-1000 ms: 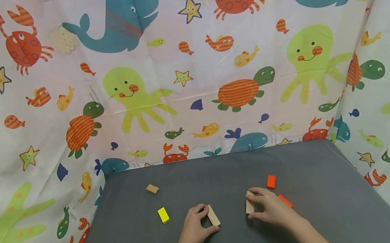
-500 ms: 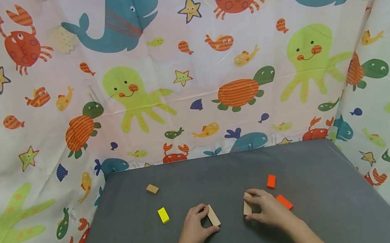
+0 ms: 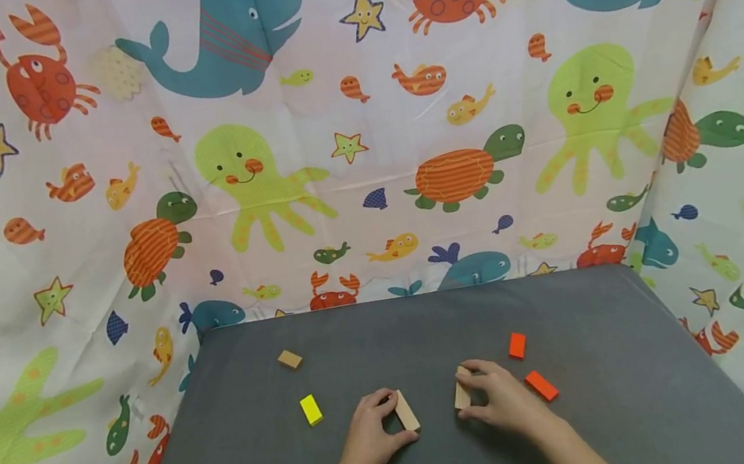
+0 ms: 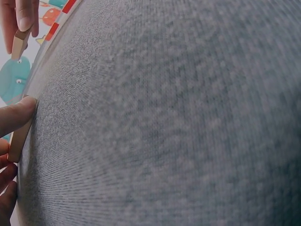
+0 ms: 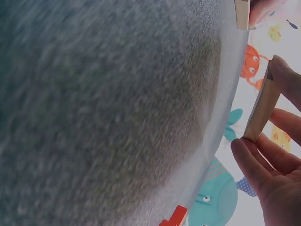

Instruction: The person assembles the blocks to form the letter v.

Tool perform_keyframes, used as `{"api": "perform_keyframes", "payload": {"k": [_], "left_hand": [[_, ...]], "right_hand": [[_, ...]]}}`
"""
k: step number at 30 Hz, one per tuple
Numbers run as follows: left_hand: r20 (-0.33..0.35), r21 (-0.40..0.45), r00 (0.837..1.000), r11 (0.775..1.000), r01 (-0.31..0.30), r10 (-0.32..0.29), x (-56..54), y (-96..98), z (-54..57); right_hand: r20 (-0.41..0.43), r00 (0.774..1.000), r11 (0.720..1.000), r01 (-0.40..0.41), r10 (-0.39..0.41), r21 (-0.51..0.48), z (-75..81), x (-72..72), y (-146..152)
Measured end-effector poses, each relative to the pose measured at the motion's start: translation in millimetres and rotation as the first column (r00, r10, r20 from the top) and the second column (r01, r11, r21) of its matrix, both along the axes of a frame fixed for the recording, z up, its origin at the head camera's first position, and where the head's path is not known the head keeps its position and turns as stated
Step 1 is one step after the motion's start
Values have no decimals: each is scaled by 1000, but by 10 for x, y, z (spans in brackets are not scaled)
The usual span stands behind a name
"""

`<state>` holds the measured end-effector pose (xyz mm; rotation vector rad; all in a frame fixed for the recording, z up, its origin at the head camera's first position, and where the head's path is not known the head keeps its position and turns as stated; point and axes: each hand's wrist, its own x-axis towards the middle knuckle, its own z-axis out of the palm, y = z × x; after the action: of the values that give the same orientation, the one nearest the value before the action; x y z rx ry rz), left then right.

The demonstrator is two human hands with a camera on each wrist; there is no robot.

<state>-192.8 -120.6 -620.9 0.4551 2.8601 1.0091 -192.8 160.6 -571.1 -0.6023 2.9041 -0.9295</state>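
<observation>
Grey table [image 3: 424, 336] ahead, I have the left hand [image 3: 371, 432] pinching one block [image 3: 407, 411] low at its surface and the right hand [image 3: 507, 398] pinching another block [image 3: 462, 390] across from it, seemingly raised: likely positioning, calling next for careful alignment.

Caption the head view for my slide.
Left hand and right hand each grip a wooden block; a yellow block and two red blocks lie on the gray table.

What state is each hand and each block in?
Left hand, in a pinch grip
Right hand, in a pinch grip
Left hand's block, pinched at its ends
Right hand's block, held above the table
Yellow block, untouched
Loose wooden block, untouched
Far red block, untouched
Near red block, untouched
</observation>
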Motion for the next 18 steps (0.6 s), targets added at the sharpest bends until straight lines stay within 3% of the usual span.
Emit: {"api": "perform_keyframes", "payload": {"k": [18], "left_hand": [[-29,-23,1000,1000,-6,6,1,-1,-8]], "right_hand": [[15,999,1000,-30,30,-8,-50,-75,-198]]}}
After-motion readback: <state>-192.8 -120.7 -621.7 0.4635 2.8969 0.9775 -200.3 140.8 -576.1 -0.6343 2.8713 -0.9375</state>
